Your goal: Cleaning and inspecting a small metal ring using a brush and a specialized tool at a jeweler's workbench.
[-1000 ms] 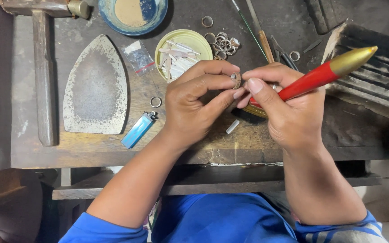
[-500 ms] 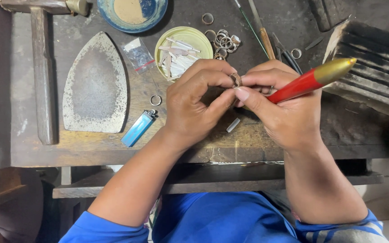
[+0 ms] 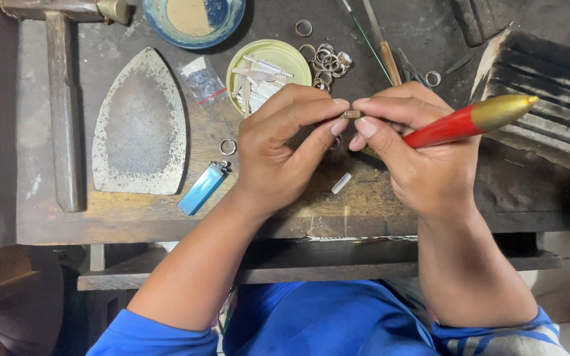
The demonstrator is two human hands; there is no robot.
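Observation:
My left hand [image 3: 278, 148] pinches a small metal ring [image 3: 351, 114] between thumb and forefinger above the middle of a worn wooden bench [image 3: 166, 214]. My right hand [image 3: 417, 155] meets it fingertip to fingertip and grips a tool with a red handle and a gold end [image 3: 470, 120] that sticks out to the right. The tool's working tip is hidden behind my fingers. A small white stick [image 3: 341, 182] lies on the bench just below both hands.
An old iron soleplate [image 3: 140, 125], a blue lighter [image 3: 201, 189] and a loose ring [image 3: 228, 147] lie to the left. Behind the hands are a yellow-green lid with white strips [image 3: 258, 66], a heap of rings [image 3: 328, 60], a blue bowl [image 3: 196, 20], a hammer [image 3: 61, 99], thin tools [image 3: 380, 43] and a dark ridged block [image 3: 555, 99].
The ring has been turned between my fingertips and now lies edge-on. My right hand shifted slightly, and the red handle's gold end swung down, then a little back right.

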